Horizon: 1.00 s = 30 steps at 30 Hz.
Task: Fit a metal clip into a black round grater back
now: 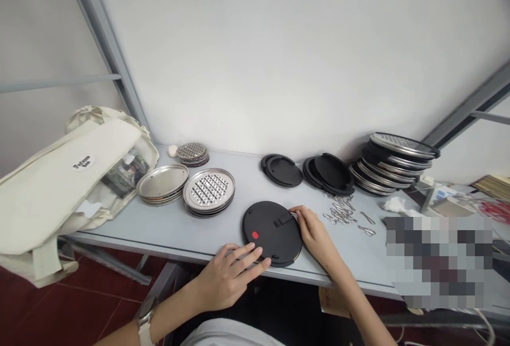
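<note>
A round black disc (268,234) with a red dot (255,235) and a small black clip (283,219) lies flat on the grey table (223,239), close to its front edge. My left hand (231,277) reaches it from below, fingers spread and tips on the disc's lower rim. My right hand (314,234) is at the disc's right side, its fingertips pinching the rim near the clip. A wristwatch (145,325) sits on my left wrist.
Stacks of steel grater plates (209,191) and black discs (329,173) line the table's back. Small metal clips (338,211) lie right of my right hand. A cream canvas bag (67,186) sits at the left end. A pixelated patch (438,261) hides the right side.
</note>
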Each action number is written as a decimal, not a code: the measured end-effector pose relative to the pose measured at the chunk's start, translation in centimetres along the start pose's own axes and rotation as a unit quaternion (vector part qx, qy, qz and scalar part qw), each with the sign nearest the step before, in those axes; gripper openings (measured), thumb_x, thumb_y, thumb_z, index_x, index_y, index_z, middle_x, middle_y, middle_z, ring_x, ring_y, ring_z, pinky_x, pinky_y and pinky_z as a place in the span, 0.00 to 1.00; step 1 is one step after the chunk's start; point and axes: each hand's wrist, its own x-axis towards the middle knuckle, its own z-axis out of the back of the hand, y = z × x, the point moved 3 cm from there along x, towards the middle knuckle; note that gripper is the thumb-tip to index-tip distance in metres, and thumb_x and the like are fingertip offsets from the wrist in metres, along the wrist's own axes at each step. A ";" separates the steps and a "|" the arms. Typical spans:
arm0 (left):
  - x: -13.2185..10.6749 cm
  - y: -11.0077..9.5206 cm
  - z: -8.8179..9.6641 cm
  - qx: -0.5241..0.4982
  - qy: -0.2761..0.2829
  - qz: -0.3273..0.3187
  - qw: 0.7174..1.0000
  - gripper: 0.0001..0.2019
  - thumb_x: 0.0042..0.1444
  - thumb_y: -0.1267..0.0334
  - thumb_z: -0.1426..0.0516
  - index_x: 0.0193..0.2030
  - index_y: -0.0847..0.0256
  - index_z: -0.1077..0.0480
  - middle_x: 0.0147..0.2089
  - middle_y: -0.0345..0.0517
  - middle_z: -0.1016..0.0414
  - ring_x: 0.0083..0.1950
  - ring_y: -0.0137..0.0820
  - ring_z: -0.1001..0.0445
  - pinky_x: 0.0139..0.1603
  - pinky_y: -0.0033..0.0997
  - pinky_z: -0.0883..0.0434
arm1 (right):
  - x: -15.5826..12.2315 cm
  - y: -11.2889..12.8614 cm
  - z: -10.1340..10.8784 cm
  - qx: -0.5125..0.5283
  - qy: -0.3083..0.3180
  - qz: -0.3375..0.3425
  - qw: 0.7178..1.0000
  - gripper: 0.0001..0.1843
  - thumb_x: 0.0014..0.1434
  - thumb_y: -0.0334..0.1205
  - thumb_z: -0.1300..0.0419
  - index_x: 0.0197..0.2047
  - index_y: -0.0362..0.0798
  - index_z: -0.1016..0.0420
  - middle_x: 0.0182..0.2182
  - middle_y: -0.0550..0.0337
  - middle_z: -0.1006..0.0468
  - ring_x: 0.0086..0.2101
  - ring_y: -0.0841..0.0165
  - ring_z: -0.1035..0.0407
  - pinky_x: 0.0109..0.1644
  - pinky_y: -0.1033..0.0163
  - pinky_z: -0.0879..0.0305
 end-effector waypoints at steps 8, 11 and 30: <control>0.1 0.2 0.2 0.001 0.010 0.000 1.000 0.30 0.61 0.71 0.48 0.70 0.55 0.44 0.65 0.45 0.36 0.66 0.37 0.40 0.60 0.36 0.38 | -0.7 -0.3 0.3 0.057 -0.052 -0.015 0.997 0.15 0.69 0.47 0.55 0.51 0.48 0.37 0.37 0.53 0.25 0.39 0.62 0.28 0.46 0.56 0.33; 0.0 0.3 0.1 0.011 0.016 -0.001 1.000 0.30 0.60 0.70 0.47 0.70 0.55 0.44 0.65 0.47 0.36 0.65 0.38 0.39 0.60 0.36 0.37 | -0.7 -0.3 0.4 0.056 -0.063 -0.007 0.996 0.13 0.69 0.48 0.53 0.43 0.49 0.34 0.37 0.53 0.25 0.40 0.62 0.29 0.46 0.57 0.34; 0.1 0.3 0.3 -0.025 0.013 0.004 1.000 0.31 0.61 0.72 0.49 0.71 0.56 0.46 0.66 0.47 0.37 0.67 0.37 0.42 0.60 0.36 0.39 | -0.6 -0.7 0.5 0.072 -0.041 -0.012 0.996 0.13 0.67 0.46 0.49 0.44 0.49 0.26 0.42 0.53 0.22 0.43 0.61 0.29 0.47 0.58 0.36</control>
